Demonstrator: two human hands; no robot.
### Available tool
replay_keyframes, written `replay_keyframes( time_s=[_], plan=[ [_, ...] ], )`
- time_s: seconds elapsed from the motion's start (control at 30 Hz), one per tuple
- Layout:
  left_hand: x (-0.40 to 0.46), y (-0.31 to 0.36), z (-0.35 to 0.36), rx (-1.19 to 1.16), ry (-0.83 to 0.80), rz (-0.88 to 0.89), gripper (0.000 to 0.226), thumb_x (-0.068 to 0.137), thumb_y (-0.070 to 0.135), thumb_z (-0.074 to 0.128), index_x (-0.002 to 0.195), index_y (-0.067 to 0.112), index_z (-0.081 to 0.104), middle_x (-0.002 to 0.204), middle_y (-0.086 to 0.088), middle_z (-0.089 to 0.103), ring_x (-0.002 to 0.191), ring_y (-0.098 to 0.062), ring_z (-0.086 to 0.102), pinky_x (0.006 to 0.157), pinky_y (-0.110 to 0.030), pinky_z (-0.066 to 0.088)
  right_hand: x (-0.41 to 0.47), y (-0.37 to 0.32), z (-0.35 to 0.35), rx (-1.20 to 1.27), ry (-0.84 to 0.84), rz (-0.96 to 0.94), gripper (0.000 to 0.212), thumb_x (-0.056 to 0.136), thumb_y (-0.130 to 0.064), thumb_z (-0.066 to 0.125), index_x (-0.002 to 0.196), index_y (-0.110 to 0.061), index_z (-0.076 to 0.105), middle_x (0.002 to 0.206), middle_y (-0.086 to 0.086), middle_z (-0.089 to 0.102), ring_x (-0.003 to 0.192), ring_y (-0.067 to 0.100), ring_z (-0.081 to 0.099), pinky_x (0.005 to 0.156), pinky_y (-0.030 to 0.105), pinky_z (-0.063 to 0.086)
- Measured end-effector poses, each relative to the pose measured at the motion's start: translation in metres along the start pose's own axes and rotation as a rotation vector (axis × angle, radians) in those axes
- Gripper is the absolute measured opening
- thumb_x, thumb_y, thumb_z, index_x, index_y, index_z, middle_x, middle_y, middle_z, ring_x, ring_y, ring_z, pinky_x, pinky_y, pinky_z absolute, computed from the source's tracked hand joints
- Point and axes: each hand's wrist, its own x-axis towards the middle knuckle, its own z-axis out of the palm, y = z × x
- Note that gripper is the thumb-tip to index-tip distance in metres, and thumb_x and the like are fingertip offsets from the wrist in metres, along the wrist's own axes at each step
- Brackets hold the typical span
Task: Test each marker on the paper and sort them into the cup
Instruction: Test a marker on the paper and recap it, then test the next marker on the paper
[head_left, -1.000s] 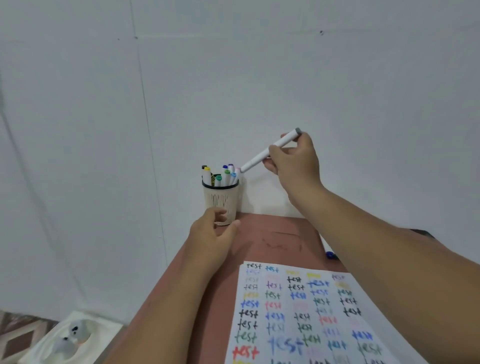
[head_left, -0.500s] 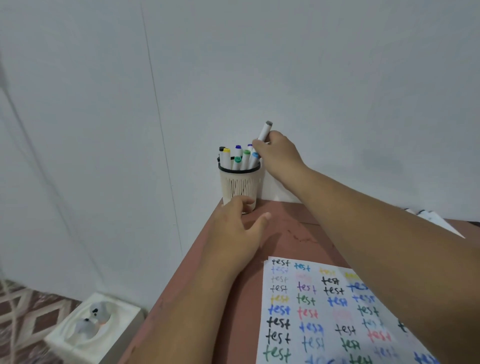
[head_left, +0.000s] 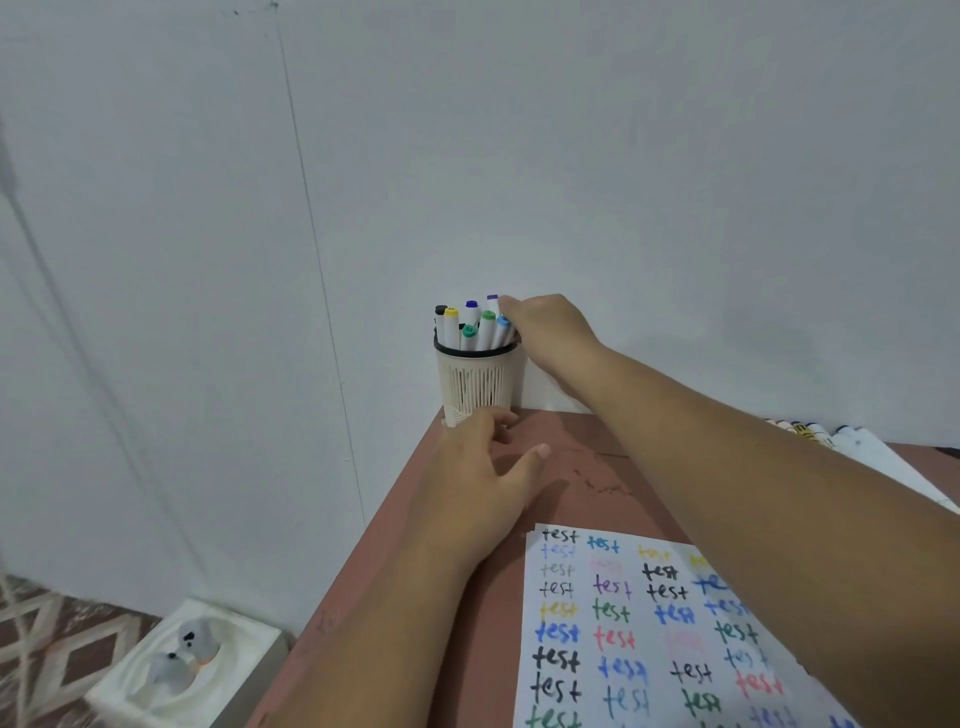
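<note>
Centre of frame: we see the cup (head_left: 475, 382), pale and slotted with a dark rim, standing at the far corner of the reddish table (head_left: 587, 470) against the wall. It holds several capped markers (head_left: 474, 325): black, yellow, blue, green, light blue and purple caps.

Our right hand (head_left: 545, 325) sits at the cup's rim on its right side, fingers curled over the marker tops; whether they pinch one, we cannot tell.

Our left hand (head_left: 480, 480) lies just below the cup, fingers loose, fingertips at its base.

Lower right: the paper (head_left: 649, 639) is crowded with coloured "test" marks, so we judge much testing done.

Right edge: more markers (head_left: 810, 431) lie in a row, apparently still to be tested.
</note>
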Motion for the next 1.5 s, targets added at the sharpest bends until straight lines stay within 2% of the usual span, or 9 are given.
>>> replay_keyframes(
  time_s=[0.2,0.3,0.5,0.6,0.73,1.13,1.3,1.4,1.5],
  plan=[
    [-0.002,0.003,-0.003,-0.008,-0.016,0.037,0.045,0.085,0.062,0.062,0.125,0.044,0.052,0.114,0.023,0.056,0.105,0.009,0.051,0.086,-0.024,0.047,-0.008,0.0,-0.018,-0.048,0.014,-0.057,0.05,0.1,-0.043,0.052,0.097,0.005,0.065,0.087,0.01,0.06,0.078,0.022,0.05,0.07,0.034,0.039],
    [-0.005,0.009,0.0,-0.054,-0.046,0.093,0.05,0.084,0.064,0.063,0.128,0.045,0.05,0.117,0.025,0.055,0.111,0.007,0.05,0.091,-0.025,0.047,-0.017,0.004,-0.045,-0.091,0.028,-0.082,0.041,0.099,-0.038,0.062,0.111,0.001,0.07,0.104,0.013,0.072,0.085,0.021,0.058,0.071,0.032,0.045],
    [-0.014,0.028,0.016,-0.072,-0.214,0.234,0.072,0.078,0.078,0.058,0.14,0.047,0.04,0.13,0.029,0.049,0.124,0.006,0.044,0.103,-0.038,0.048,-0.036,0.03,-0.107,-0.4,0.034,0.006,0.033,0.094,-0.028,0.066,0.107,0.002,0.072,0.11,0.016,0.075,0.083,0.024,0.064,0.071,0.032,0.049],
    [-0.019,0.035,0.022,-0.029,-0.291,0.297,0.074,0.079,0.08,0.056,0.142,0.045,0.038,0.135,0.028,0.048,0.128,0.006,0.042,0.106,-0.038,0.045,-0.047,0.056,-0.128,-0.656,-0.028,0.126,0.028,0.092,-0.027,0.069,0.095,0.002,0.073,0.093,0.014,0.075,0.073,0.024,0.063,0.064,0.03,0.048],
    [-0.021,0.033,0.028,0.031,-0.33,0.337,0.075,0.077,0.083,0.052,0.141,0.046,0.04,0.137,0.027,0.047,0.129,0.006,0.04,0.108,-0.039,0.042,-0.067,0.094,-0.143,-0.865,-0.031,0.234,0.028,0.087,-0.022,0.071,0.068,-0.011,0.053,0.07,0.004,0.055,0.057,0.019,0.049,0.051,0.024,0.034],
    [-0.013,0.018,0.033,0.042,-0.297,0.256,0.063,0.078,0.073,0.06,0.134,0.045,0.046,0.13,0.028,0.049,0.127,0.002,0.042,0.103,-0.04,0.047,-0.076,0.114,-0.108,-0.935,-0.002,0.135,0.026,0.087,-0.03,0.068,0.071,-0.016,0.052,0.074,0.002,0.057,0.063,0.018,0.053,0.052,0.027,0.034],
    [-0.013,0.018,0.031,0.18,-0.137,0.396,0.055,0.087,0.048,0.066,0.137,0.037,0.047,0.133,0.023,0.043,0.13,-0.005,0.039,0.108,-0.033,0.037,-0.087,0.097,-0.108,-0.87,-0.19,-0.045,0.021,0.084,-0.042,0.074,0.081,-0.022,0.073,0.082,-0.005,0.067,0.079,0.015,0.063,0.061,0.031,0.049],
    [-0.014,0.021,0.029,0.234,-0.067,0.506,0.047,0.09,0.034,0.067,0.135,0.027,0.055,0.14,0.011,0.048,0.131,-0.009,0.042,0.11,-0.028,0.034,-0.112,0.083,-0.119,-0.739,-0.221,-0.152,0.015,0.083,-0.043,0.077,0.074,-0.034,0.069,0.079,-0.014,0.064,0.082,0.006,0.06,0.069,0.029,0.05],
    [-0.019,0.027,0.025,0.22,-0.074,0.588,0.033,0.094,0.03,0.058,0.126,0.022,0.062,0.119,0.01,0.061,0.113,-0.01,0.053,0.099,-0.03,0.045,-0.143,0.069,-0.133,-0.684,-0.229,-0.212,0.017,0.082,-0.043,0.078,0.071,-0.039,0.064,0.077,-0.013,0.063,0.08,0.004,0.057,0.069,0.026,0.046]
  ],
)
